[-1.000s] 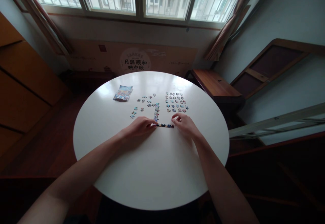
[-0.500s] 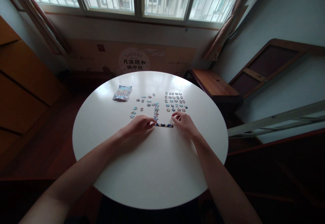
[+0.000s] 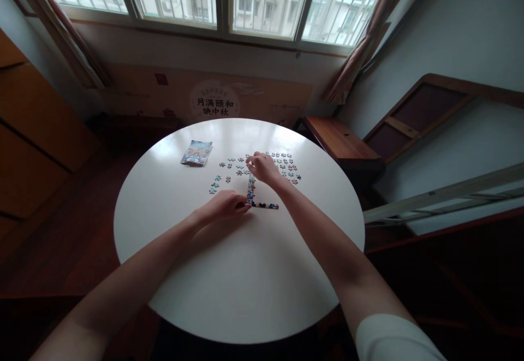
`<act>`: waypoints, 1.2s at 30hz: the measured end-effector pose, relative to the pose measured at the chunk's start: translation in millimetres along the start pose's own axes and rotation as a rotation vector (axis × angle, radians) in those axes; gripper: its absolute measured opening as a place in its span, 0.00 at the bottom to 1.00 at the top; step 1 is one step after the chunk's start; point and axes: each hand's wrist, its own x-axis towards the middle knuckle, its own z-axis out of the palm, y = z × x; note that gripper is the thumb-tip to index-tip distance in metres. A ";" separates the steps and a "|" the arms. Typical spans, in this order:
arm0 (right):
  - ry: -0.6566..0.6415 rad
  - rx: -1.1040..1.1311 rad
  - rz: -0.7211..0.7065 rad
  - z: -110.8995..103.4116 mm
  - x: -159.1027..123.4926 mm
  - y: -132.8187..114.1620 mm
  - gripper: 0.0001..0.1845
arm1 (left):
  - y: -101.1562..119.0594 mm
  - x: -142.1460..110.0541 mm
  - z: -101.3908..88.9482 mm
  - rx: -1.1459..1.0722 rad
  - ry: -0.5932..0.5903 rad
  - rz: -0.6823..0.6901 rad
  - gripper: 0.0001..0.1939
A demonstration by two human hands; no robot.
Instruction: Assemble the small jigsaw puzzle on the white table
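L-shaped jigsaw section (image 3: 251, 189), flat on a white table (image 3: 245, 273), in the head view. The left hand (image 3: 226, 203), fingers bent, touches the section's corner; the right hand (image 3: 262, 167), fingers curled, is at its far end. I cannot tell whether either grips anything. Scattered pieces (image 3: 218, 178) lie left of the section, rows of pieces (image 3: 283, 167) right, a packet (image 3: 197, 153) beyond to its left.

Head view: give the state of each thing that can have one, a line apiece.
Joined jigsaw pieces, set in an L, partly covered
Loose jigsaw pieces, spread out, unjoined
Left hand, fingers bent, at the L's corner
Right hand, fingers bent, at the L's far end
Printed packet, lying down
Curtains, drawn aside
Window, open or shut unclear
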 end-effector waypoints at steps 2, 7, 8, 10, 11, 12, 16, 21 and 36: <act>-0.009 -0.035 0.043 11.3 19.2 1.3 0.14 | 0.6 0.5 -1.2 -0.006 0.003 0.018 0.19; -0.039 -0.059 0.091 31.8 47.3 1.9 0.15 | -2.3 1.1 0.7 0.016 0.028 0.030 0.19; -0.044 -0.061 0.093 33.8 50.4 2.0 0.14 | -3.0 1.2 1.4 0.020 0.027 0.026 0.19; -0.054 -0.053 0.099 36.6 55.0 2.5 0.13 | -4.1 1.2 2.1 0.018 0.023 0.023 0.18; -0.058 -0.039 0.113 37.4 56.7 3.0 0.12 | -4.4 1.2 2.2 0.014 0.021 0.023 0.18; -0.062 -0.017 0.136 38.0 58.2 3.6 0.12 | -4.5 1.1 2.3 0.008 0.019 0.024 0.18; -0.082 0.159 0.249 35.6 58.7 5.9 0.10 | -4.8 0.4 1.9 -0.008 0.033 0.022 0.18; 0.031 0.474 0.240 15.7 34.3 10.0 0.10 | -3.4 -0.4 1.0 -0.012 0.029 0.014 0.19; -0.018 1.000 0.346 -16.3 -113.4 48.5 0.12 | -1.1 -3.7 4.6 0.025 0.035 0.055 0.14</act>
